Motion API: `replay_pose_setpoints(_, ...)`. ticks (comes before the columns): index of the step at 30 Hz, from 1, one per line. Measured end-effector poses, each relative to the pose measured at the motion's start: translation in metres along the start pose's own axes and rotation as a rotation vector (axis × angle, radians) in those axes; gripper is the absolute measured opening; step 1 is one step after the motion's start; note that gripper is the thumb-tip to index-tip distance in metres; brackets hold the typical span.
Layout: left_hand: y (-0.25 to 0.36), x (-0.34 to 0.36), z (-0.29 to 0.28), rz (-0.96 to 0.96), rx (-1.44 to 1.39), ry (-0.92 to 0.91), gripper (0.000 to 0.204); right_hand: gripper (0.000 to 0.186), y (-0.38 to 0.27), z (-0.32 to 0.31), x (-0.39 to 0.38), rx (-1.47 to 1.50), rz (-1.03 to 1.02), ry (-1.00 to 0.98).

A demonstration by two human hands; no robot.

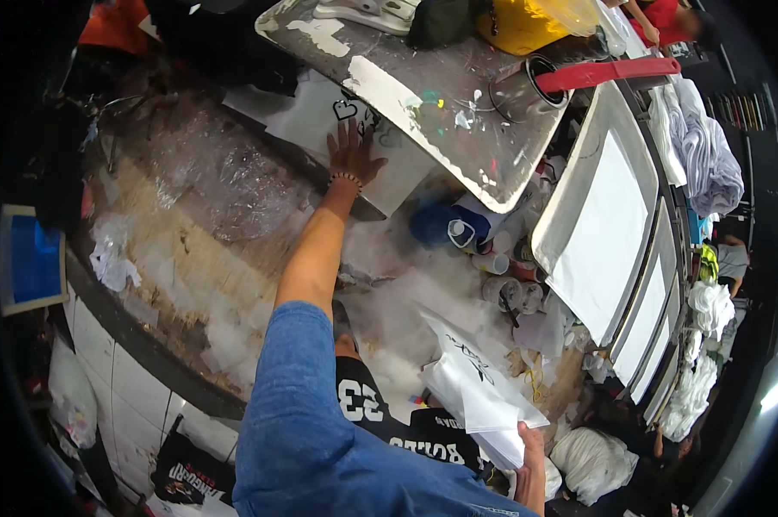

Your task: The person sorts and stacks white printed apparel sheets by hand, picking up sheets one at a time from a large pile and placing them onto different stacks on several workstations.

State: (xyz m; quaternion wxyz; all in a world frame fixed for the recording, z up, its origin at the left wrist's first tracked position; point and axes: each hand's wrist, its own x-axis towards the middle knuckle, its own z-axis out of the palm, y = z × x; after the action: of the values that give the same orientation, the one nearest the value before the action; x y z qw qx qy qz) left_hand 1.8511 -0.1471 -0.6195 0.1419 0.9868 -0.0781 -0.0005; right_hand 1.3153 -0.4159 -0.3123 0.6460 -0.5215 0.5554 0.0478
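My left hand (351, 153) reaches up with fingers spread over a pale sheet (398, 177) bearing black heart outlines, which lies under the edge of a paint-spattered platen (445, 116). A beaded bracelet circles that wrist. At the lower right, my right hand (529, 457) grips white sheets (479, 392) with black script lettering on the top one; they sag toward the left, and some of those fingers are hidden.
Cluttered cups (492, 263) and a blue container (432, 226) sit below the platen. Several white-covered boards (600, 224) line the right, with white cloth bundles (708, 306) beyond. People work at the far right. A blue screen frame (36, 258) stands left.
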Motion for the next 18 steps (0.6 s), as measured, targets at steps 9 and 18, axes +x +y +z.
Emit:
replay_pose_setpoints(9,-0.003,0.007,0.016,0.047,0.007,0.021,0.075,0.030,0.004,0.028,0.008,0.041,0.013,0.017)
replay_pose_setpoints(18,-0.019,0.017,0.005,-0.035,0.032,0.191,0.078,0.028,-0.008,0.023,0.017,0.025,0.031,-0.030)
